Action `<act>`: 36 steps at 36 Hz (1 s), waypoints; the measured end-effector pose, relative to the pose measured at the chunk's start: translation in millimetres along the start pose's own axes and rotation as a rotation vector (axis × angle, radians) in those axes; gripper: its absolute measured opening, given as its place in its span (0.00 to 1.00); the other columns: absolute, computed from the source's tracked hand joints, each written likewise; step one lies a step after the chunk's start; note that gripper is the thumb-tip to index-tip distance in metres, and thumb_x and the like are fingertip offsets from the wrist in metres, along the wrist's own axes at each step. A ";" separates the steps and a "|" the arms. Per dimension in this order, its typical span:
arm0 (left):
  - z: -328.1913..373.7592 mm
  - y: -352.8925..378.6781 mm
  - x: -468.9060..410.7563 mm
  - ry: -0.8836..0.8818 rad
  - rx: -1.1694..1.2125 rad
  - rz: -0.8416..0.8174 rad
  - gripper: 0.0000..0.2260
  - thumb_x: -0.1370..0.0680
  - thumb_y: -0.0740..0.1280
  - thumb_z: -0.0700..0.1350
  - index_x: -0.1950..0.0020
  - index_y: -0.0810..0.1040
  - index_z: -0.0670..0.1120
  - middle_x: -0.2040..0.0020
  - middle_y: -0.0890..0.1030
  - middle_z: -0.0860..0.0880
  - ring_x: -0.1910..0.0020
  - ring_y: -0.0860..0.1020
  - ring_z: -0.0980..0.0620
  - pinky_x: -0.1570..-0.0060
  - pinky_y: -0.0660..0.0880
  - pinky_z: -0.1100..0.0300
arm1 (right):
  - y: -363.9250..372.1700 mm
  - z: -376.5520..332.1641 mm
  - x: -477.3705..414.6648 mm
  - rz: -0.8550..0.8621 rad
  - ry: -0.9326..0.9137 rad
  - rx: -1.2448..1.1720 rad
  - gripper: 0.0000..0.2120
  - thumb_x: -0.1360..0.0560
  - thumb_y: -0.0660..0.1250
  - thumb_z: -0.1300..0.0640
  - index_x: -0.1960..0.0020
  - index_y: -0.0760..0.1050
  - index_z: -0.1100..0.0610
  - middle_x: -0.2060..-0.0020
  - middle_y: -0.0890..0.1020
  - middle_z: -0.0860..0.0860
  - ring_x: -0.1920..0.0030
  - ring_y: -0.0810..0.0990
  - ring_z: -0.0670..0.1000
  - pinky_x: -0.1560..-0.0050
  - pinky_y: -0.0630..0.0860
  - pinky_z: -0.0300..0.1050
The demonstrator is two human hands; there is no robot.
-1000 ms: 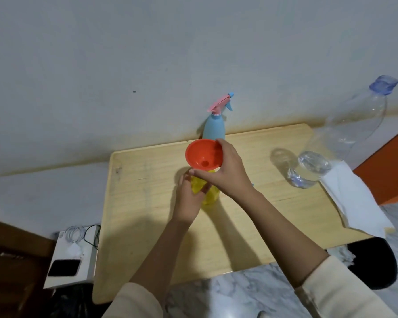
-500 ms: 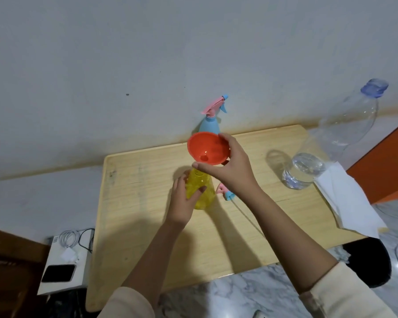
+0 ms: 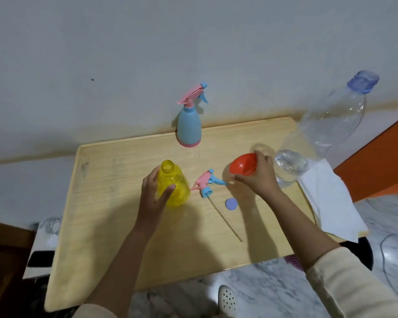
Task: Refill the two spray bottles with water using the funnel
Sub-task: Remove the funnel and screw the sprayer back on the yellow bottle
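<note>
1. Moved: right hand (image 3: 260, 177), fingers curled round funnel (image 3: 242, 167), lifted off yellow bottle (image 3: 174, 184) to its right.
2. Left hand (image 3: 152, 196) grips that bottle, upright, uncapped.
3. Sprayer (image 3: 206, 182) just right; blue bottle (image 3: 189, 127) behind.
4. Advice: park funnel clear of sprayer.

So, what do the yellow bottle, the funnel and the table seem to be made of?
The yellow bottle looks like translucent plastic, glossy: light passes through its wall. The funnel looks like opaque orange-red plastic, smooth, with a soft sheen. The table is pale wood or wood-look laminate, matte; grain lines show, but I cannot tell which.
</note>
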State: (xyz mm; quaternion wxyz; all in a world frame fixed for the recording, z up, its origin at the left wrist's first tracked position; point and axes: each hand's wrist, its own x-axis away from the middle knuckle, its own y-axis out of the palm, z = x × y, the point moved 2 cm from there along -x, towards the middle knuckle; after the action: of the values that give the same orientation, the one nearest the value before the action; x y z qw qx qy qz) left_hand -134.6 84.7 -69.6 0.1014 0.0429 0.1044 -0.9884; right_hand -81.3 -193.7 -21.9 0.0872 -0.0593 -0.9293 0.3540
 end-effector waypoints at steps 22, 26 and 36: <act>5.1 8.4 7.5 -0.040 0.026 0.035 0.30 0.32 0.67 0.69 0.33 0.65 0.61 0.35 0.69 0.54 0.34 0.70 0.56 0.34 0.69 0.54 | 12.8 21.7 -4.9 -0.054 0.058 -0.007 0.54 0.38 0.79 0.52 0.25 0.47 0.60 0.28 0.59 0.57 0.28 0.60 0.57 0.33 0.65 0.50; 4.4 7.9 8.0 -0.042 0.021 0.027 0.26 0.30 0.66 0.62 0.33 0.65 0.63 0.37 0.69 0.58 0.35 0.70 0.60 0.35 0.69 0.57 | 12.0 7.5 17.1 0.109 -0.099 0.063 0.45 0.34 0.76 0.55 0.26 0.53 0.59 0.28 0.57 0.57 0.28 0.58 0.55 0.34 0.62 0.45; 3.2 4.2 9.3 -0.020 -0.001 0.006 0.24 0.31 0.66 0.66 0.36 0.63 0.71 0.38 0.67 0.65 0.35 0.69 0.64 0.36 0.68 0.61 | 96.9 -27.5 48.7 -0.090 -0.317 0.453 0.12 0.26 0.63 0.58 0.47 0.73 0.64 0.52 0.76 0.59 0.51 0.74 0.59 0.53 0.71 0.51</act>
State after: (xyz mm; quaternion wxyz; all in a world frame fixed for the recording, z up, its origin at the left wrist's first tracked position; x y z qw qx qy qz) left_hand -143.0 78.3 -68.3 0.1053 0.0331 0.1036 -0.9885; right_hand -118.7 -95.6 -60.5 -0.0326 0.0593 -0.8301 0.5534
